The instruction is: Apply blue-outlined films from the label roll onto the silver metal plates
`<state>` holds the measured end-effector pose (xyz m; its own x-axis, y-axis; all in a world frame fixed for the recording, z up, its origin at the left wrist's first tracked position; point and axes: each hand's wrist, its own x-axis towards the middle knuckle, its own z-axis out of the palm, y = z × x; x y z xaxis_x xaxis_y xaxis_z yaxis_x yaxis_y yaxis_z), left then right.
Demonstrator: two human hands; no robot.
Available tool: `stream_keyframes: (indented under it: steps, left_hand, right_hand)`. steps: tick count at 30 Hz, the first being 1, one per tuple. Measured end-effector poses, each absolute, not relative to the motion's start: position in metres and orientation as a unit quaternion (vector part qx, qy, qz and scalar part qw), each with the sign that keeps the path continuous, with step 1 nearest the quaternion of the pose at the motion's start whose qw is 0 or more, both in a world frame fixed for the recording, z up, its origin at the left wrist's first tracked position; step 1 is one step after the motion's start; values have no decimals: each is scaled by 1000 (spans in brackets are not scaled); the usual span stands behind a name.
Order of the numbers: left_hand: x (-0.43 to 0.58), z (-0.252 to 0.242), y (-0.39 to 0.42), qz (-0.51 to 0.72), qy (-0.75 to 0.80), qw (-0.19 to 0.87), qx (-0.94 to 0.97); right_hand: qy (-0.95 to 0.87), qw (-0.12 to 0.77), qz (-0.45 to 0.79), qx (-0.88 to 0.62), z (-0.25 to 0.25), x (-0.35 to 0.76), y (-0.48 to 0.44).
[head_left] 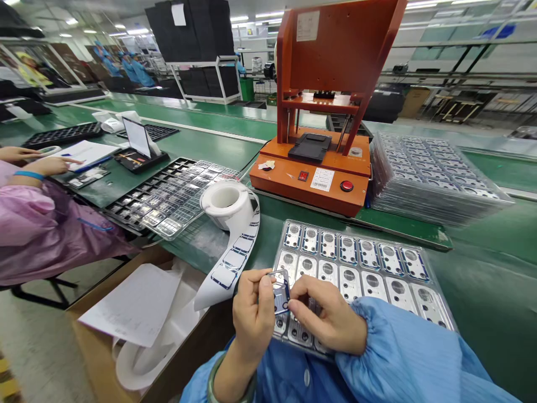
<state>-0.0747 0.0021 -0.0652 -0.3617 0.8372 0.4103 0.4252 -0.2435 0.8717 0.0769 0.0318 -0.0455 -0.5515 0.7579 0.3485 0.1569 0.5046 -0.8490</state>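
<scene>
On the far left of the frame, a co-worker's pink sleeve (37,204) ended in a hand (52,165) resting on a paper (90,148). Just right of it, a black case (145,163) stood with its lid up. Next, left of centre, a clear tray (169,237) of metal pieces lay on the desk (495,268), and below it, in the lower left, an open carton (90,347) held a white sheet (134,305) and loose strip.

Near the centre stood a white roll (229,202), its label strip (224,274) trailing down toward the carton. At the lower centre, the left hand (254,305) pinched a small plate (280,296) between thumb and fingers, upright over the near left part of a tray of similar plates (432,279). The right hand (331,313) had thumb and forefinger at the plate's right edge; whether they gripped it, I could not tell.

Above that tray, at upper centre-right, stood an orange press (274,176) with a red button (346,186). Farther right, a stack of filled trays (436,198) sat beside it.
</scene>
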Motion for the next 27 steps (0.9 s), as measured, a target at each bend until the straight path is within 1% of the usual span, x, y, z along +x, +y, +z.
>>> stream_keyframes:
  steps: [9, 17, 22, 27]
  left_hand:
    - [-74, -66, 3, 570, 591, 156, 549]
    - [-73, -64, 6, 550, 629, 72, 545]
    - [-72, -62, 7, 530, 631, 75, 561]
    - [-72, -63, 7, 526, 638, 115, 550]
  right_hand:
    - [-777, 375, 400, -311, -45, 78, 32]
    - [-791, 348, 391, -317, -45, 78, 33]
    - [-818, 381, 295, -315, -49, 78, 31]
    - [-828, 439, 168, -305, -50, 81, 29]
